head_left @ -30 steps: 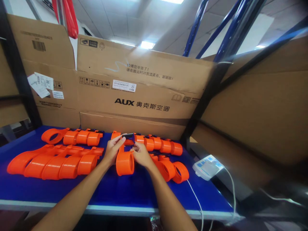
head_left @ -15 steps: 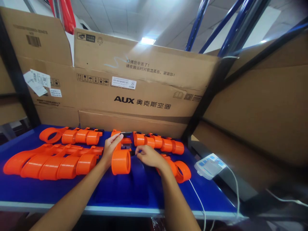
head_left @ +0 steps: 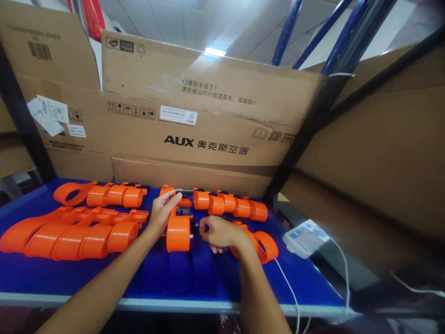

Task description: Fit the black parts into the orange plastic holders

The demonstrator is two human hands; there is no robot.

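Observation:
Near the middle of the table, my left hand (head_left: 162, 212) is closed around the upper left of an orange plastic part with a wide ring (head_left: 178, 234) at its lower end. A dark strip (head_left: 186, 193) lies across the top of this part, by my left thumb. Just right of the ring, my right hand (head_left: 219, 231) is curled, with thumb and forefinger brought together. Small dark and pale bits (head_left: 195, 227) show between those fingertips and the ring; what they are is too small to tell. My left fingers are partly hidden behind the part.
Rows of similar orange ringed parts lie on the blue table (head_left: 167, 276): at left (head_left: 83, 234), back left (head_left: 114, 195), back right (head_left: 239, 208) and right (head_left: 266, 246). A white box with a cable (head_left: 306, 237) sits at the right edge. Cardboard (head_left: 208, 132) stands behind.
My right hand has moved slightly down and right, its fingers now lower beside the ring. The orange part has turned or shifted a little to the right in my left hand.

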